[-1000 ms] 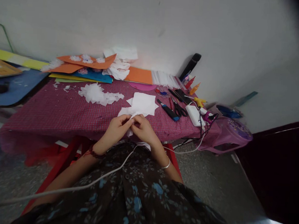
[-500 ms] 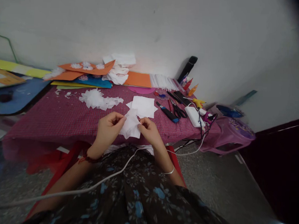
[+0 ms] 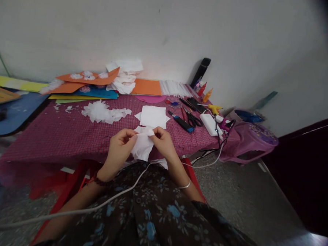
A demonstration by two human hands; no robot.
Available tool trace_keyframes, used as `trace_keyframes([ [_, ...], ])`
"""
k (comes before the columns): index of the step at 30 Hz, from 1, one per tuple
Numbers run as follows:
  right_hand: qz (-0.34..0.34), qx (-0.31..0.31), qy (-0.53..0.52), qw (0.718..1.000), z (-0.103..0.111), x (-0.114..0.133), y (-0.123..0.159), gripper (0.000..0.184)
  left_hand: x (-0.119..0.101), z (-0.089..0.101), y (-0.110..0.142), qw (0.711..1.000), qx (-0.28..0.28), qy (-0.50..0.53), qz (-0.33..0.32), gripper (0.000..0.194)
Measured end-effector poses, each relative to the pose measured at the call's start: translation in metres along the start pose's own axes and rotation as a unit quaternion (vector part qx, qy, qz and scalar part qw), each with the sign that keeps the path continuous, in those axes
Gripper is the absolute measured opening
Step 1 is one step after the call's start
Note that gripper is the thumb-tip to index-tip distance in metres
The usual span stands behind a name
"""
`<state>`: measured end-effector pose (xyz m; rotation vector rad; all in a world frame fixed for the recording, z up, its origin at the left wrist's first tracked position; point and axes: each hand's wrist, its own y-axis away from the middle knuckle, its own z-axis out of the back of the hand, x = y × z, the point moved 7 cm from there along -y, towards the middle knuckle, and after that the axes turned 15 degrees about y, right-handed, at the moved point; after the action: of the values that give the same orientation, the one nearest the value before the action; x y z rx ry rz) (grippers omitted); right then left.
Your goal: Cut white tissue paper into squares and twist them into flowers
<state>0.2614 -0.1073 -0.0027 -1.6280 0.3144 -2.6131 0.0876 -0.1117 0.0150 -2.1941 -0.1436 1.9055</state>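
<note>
Between my two hands hangs a thin white tissue paper [image 3: 142,147], just past the table's front edge side of my lap. My left hand [image 3: 120,147] pinches its left upper edge between thumb and fingers. On the opposite edge, my right hand [image 3: 163,140] grips it the same way. The paper looks creased along the top, where the fingertips partly cover it. Just beyond lies a stack of white paper squares [image 3: 153,116] with pointed corners sticking out. Left of that stack is a heap of crumpled white tissue pieces [image 3: 98,111].
Right of the stack lie a blue-black cutter [image 3: 183,124], scissors [image 3: 194,119], a white power box [image 3: 209,124] with cables and a yellow glue gun [image 3: 214,109]. Coloured sheets [image 3: 88,92] lie along the wall. A white cable [image 3: 99,207] crosses my lap. A pink stool [image 3: 251,144] stands right.
Both hands still hold the tissue paper. Its upper part now shows a crease or fold between the fingers, and it hangs slightly lower. The whole view has shifted a little.
</note>
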Motion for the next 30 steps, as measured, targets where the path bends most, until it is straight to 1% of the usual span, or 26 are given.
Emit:
trace_keyframes([
  [2,-0.005,-0.006,-0.002,1.000,0.002,-0.001,0.000,0.019,0.010,0.006,-0.001,0.999,-0.015,0.022,0.025,0.016],
  [4,-0.001,-0.004,0.000,1.000,0.001,0.000,0.000,0.021,0.015,0.005,-0.001,0.999,0.003,0.012,0.034,0.015],
  [5,0.004,-0.001,0.004,1.000,0.000,0.001,0.001,0.022,0.015,0.001,-0.001,0.999,0.021,-0.002,0.034,0.017],
  [7,0.023,0.007,0.018,1.000,-0.002,0.007,0.004,0.023,0.012,-0.006,-0.001,0.997,0.055,-0.040,0.029,0.029],
  [9,0.053,0.017,0.042,0.998,-0.004,0.015,0.007,0.019,0.006,-0.013,-0.001,0.993,0.079,-0.086,0.020,0.040],
  [10,0.068,0.022,0.058,0.996,-0.004,0.020,0.010,0.017,0.001,-0.016,-0.002,0.990,0.089,-0.112,0.011,0.042],
  [12,0.101,0.026,0.092,0.990,-0.003,0.031,0.014,0.013,-0.009,-0.020,-0.004,0.980,0.104,-0.166,-0.020,0.038],
  [13,0.117,0.027,0.109,0.987,-0.002,0.036,0.016,0.013,-0.015,-0.021,-0.005,0.974,0.108,-0.195,-0.043,0.031],
  [15,0.145,0.029,0.130,0.980,0.000,0.043,0.019,0.014,-0.027,-0.020,-0.008,0.961,0.095,-0.246,-0.084,0.014],
  [16,0.151,0.029,0.134,0.979,0.001,0.044,0.020,0.015,-0.031,-0.018,-0.009,0.957,0.083,-0.261,-0.094,0.008],
  [17,0.148,0.026,0.134,0.979,0.002,0.043,0.020,0.016,-0.033,-0.016,-0.010,0.958,0.072,-0.263,-0.094,0.008],
  [19,0.121,0.013,0.124,0.985,0.005,0.038,0.019,0.017,-0.031,-0.011,-0.011,0.973,0.059,-0.212,-0.064,0.010],
  [21,0.091,0.000,0.111,0.990,0.006,0.030,0.017,0.018,-0.022,-0.009,-0.010,0.993,0.060,-0.103,-0.004,0.009],
  [22,0.084,-0.001,0.105,0.991,0.006,0.028,0.017,0.019,-0.016,-0.009,-0.009,0.997,0.060,-0.043,0.029,0.009],
  [24,0.091,0.007,0.102,0.991,0.004,0.029,0.017,0.019,-0.006,-0.010,-0.007,0.993,0.048,0.055,0.088,0.013],
  [25,0.101,0.013,0.105,0.989,0.003,0.031,0.018,0.019,-0.002,-0.011,-0.006,0.989,0.042,0.087,0.110,0.015],
  [27,0.121,0.025,0.112,0.986,0.000,0.036,0.019,0.018,0.001,-0.015,-0.005,0.984,0.045,0.113,0.130,0.019],
  [30,0.133,0.035,0.114,0.984,-0.001,0.040,0.021,0.019,-0.003,-0.022,-0.005,0.988,0.089,0.070,0.102,0.023],
])
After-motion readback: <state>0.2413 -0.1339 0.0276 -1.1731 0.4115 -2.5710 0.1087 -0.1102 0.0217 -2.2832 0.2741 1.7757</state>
